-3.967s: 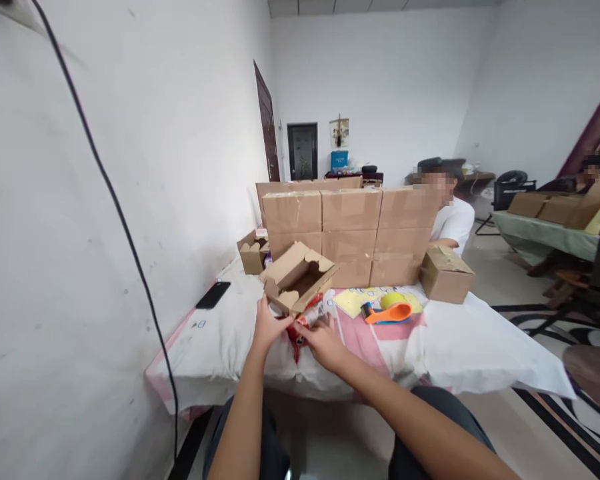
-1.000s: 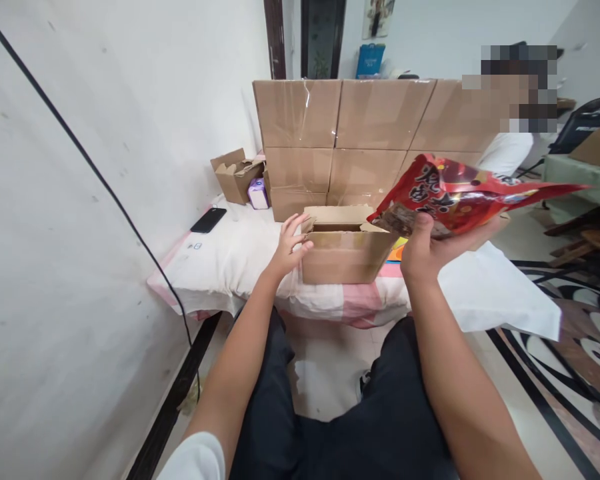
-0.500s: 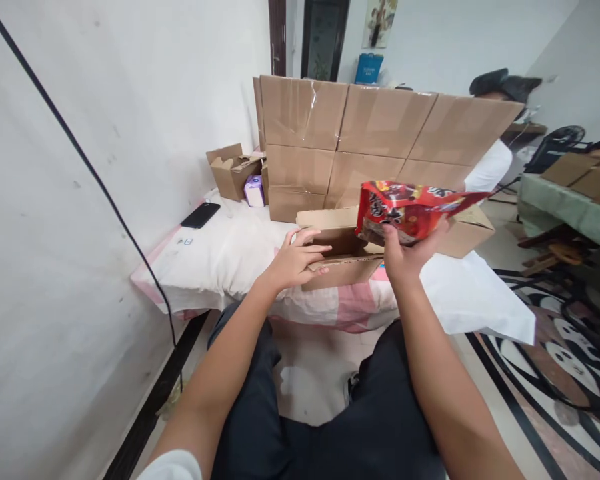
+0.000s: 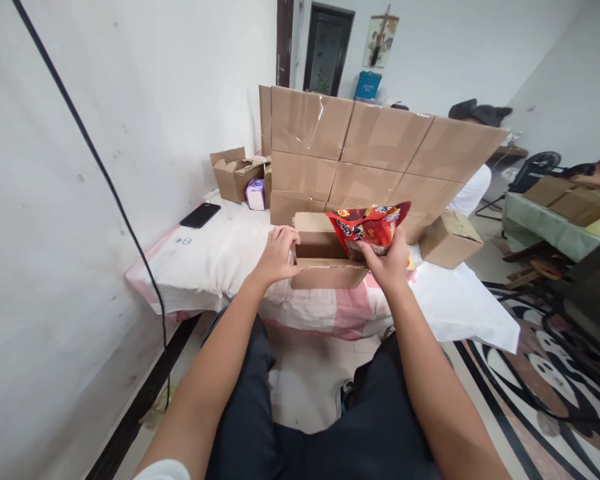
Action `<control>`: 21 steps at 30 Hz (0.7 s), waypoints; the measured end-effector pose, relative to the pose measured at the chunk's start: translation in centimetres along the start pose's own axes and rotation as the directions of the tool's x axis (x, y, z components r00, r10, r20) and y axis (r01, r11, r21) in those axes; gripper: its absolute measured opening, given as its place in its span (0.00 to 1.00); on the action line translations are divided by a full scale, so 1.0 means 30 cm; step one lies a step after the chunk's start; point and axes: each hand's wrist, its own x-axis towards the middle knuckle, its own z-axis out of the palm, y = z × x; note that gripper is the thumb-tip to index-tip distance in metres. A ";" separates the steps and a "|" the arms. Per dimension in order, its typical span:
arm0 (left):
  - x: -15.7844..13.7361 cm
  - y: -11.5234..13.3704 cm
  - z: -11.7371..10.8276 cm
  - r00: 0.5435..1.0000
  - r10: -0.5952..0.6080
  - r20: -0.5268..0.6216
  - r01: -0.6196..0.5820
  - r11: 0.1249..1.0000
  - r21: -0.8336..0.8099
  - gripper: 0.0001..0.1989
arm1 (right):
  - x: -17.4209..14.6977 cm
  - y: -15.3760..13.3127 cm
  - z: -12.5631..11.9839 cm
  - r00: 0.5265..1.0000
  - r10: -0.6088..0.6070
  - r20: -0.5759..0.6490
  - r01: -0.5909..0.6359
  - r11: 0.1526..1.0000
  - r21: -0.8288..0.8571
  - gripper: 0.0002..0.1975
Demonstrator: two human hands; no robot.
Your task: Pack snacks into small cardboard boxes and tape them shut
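- The right hand (image 4: 387,263) held a red bag (image 4: 373,225) between its thumb and fingers.
- The bag was tilted at the right end of an open box (image 4: 327,276).
- The left hand (image 4: 279,256) had its fingers curled on the box's left edge.

Box stack (image 4: 363,140) behind carton (image 4: 325,278), phone (image 4: 201,215) left

A homelike room carries a workroom's clutter — panda-patterned rug (image 4: 550,377), wall hanging (image 4: 387,37) and cloth-draped counter (image 4: 230,257) share space with cardboard boxes (image 4: 330,279) and — at right — a second counter (image 4: 523,212) under green cloth.
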 end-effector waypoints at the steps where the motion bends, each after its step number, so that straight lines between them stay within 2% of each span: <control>1: -0.002 -0.016 0.002 1.000 -0.005 -0.028 0.004 0.999 -0.038 0.24 | 0.000 -0.007 -0.003 1.000 -0.016 0.024 0.017 1.000 -0.012 0.26; 3: -0.006 -0.043 0.013 0.998 -0.019 -0.066 0.009 0.990 -0.142 0.27 | 0.006 -0.028 -0.013 0.993 -0.066 0.100 0.069 0.997 -0.020 0.24; 5: -0.012 -0.059 0.027 0.996 -0.048 -0.080 0.026 0.967 -0.255 0.29 | 0.023 -0.055 -0.025 0.960 -0.143 0.240 0.150 0.989 -0.011 0.22; 9: -0.021 -0.059 0.044 0.991 -0.127 -0.052 0.101 0.931 -0.352 0.27 | 0.097 -0.098 -0.030 0.830 -0.237 0.505 0.285 0.958 -0.018 0.20; 11: -0.021 -0.053 0.044 0.986 -0.159 -0.055 0.133 0.938 -0.321 0.26 | 0.144 -0.100 -0.020 0.765 -0.226 0.603 0.301 0.953 -0.025 0.20; 13: -0.019 -0.050 0.041 0.978 -0.201 -0.054 0.179 0.943 -0.280 0.25 | 0.185 -0.090 -0.001 0.679 -0.205 0.705 0.295 0.955 -0.007 0.22; 17: -0.013 -0.060 0.043 0.962 -0.274 -0.017 0.259 0.926 -0.273 0.23 | 0.232 -0.070 0.063 0.500 -0.115 0.859 0.259 0.966 -0.021 0.33; 19: -0.010 -0.066 0.051 0.958 -0.287 0.000 0.274 0.914 -0.300 0.22 | 0.241 -0.075 0.105 0.434 -0.039 0.900 0.262 0.961 -0.085 0.32; 21: -0.007 -0.069 0.060 0.954 -0.301 0.013 0.288 0.899 -0.329 0.23 | 0.251 -0.086 0.148 0.373 0.031 0.927 0.276 0.950 -0.143 0.26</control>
